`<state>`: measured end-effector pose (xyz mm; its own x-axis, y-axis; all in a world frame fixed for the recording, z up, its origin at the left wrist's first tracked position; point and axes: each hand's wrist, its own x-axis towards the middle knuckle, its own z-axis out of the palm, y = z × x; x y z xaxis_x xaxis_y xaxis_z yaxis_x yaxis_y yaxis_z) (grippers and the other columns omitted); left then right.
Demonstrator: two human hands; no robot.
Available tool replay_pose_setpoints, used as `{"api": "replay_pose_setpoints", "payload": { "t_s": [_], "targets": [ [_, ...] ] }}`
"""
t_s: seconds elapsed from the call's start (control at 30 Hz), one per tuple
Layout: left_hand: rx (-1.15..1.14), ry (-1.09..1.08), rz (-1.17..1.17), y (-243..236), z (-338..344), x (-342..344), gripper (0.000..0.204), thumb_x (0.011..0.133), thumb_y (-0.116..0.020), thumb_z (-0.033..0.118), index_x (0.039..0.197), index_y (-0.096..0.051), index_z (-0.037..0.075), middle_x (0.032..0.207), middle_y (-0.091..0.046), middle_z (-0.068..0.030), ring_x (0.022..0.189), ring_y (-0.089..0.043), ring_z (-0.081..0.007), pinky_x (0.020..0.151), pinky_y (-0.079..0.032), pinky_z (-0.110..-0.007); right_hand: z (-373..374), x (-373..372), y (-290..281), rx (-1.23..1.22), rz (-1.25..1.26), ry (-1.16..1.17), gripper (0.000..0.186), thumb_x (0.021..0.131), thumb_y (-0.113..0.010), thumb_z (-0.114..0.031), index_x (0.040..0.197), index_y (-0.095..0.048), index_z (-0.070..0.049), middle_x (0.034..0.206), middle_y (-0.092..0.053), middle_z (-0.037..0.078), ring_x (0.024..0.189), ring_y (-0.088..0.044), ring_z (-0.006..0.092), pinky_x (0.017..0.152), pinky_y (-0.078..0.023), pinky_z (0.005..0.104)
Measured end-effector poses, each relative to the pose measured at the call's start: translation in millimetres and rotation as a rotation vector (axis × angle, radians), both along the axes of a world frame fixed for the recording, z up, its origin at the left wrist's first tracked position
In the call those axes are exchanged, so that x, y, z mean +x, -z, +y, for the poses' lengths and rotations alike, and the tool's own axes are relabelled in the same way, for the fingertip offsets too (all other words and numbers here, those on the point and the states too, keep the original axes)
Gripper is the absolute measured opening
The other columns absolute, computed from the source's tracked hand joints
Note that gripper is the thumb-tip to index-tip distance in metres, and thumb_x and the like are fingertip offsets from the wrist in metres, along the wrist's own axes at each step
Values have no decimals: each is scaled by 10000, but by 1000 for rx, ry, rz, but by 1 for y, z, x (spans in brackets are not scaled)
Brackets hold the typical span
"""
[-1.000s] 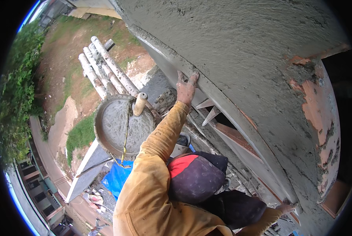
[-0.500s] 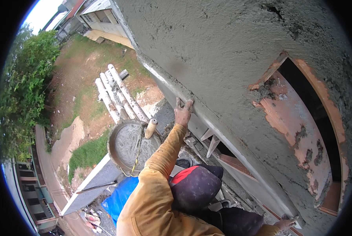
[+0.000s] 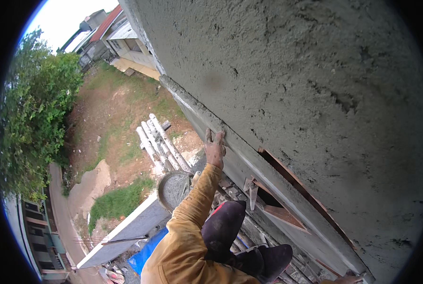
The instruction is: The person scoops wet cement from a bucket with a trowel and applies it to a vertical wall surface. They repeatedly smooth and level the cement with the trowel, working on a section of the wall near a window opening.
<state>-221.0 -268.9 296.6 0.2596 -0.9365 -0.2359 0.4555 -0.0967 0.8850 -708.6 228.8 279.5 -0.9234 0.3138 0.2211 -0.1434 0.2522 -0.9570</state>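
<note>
A long, straight, mortar-smeared straightedge (image 3: 273, 182) lies against the wet grey plaster wall (image 3: 287, 94), running diagonally from the upper middle to the lower right. My left hand (image 3: 215, 150) grips its edge near the upper end, two fingers stretched over it. Far down at the lower right, my right hand (image 3: 349, 279) holds the bar near its other end; the picture's edge cuts off part of it. The straightedge crosses a wood-framed opening (image 3: 283, 216), which shows on both sides of it.
Below my left forearm stands a round mortar pan (image 3: 161, 193), with a pale roller-shaped handle (image 3: 196, 178) beside it. Mortar-stained poles (image 3: 160, 144) lie beyond. A low wall (image 3: 119, 232), a blue tarp (image 3: 147, 250) and rough planks (image 3: 256, 227) sit below me.
My viewpoint has risen, and the pan looks smaller and farther below. The straightedge has moved up the wall with both hands, now covering more of the opening.
</note>
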Motion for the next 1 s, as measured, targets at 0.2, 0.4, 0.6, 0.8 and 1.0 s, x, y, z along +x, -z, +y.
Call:
{"api": "replay_pose_setpoints", "payload": {
  "t_s": [0.2,0.4,0.6,0.8,1.0],
  "targets": [
    [-36,28,-203,-133,-5,-12,570,826,-569,191,1352,-369,101,1144,-563,-151,584,-506,-112,481,-392,-235,22,-1,-168,-168,18,35,438,875,-520,-405,1200,-483,-114,875,-511,80,644,-500,163,549,-448,319],
    [1,59,-337,-291,7,-19,342,822,-526,124,1137,-624,217,1437,-265,-208,924,-567,-206,801,-444,-353,-9,24,-350,-239,-86,123,452,832,-531,-475,1107,-563,-117,897,-550,86,702,-527,171,598,-451,326],
    [-387,57,-386,-443,27,-35,478,833,-591,280,1198,-513,-18,766,-378,-54,529,-403,-95,602,-326,-247,9,5,-472,-255,-58,51,476,816,-549,-492,1086,-554,-100,888,-577,90,671,-514,171,540,-406,285],
    [-857,47,-912,-514,39,-39,350,874,-442,51,1172,-595,151,523,-464,2,449,-456,-141,1028,-302,-410,27,-26,-511,-345,-66,34,487,804,-577,-482,1098,-564,-94,875,-591,97,622,-511,175,503,-388,279],
    [-351,193,-709,-436,48,-44,502,843,-574,224,1300,-442,65,648,-572,-31,494,-480,-114,959,-375,-339,27,-20,-504,-258,-108,37,594,762,-630,-477,1212,-521,-104,1025,-553,129,776,-529,222,585,-438,337]
  ]
}}
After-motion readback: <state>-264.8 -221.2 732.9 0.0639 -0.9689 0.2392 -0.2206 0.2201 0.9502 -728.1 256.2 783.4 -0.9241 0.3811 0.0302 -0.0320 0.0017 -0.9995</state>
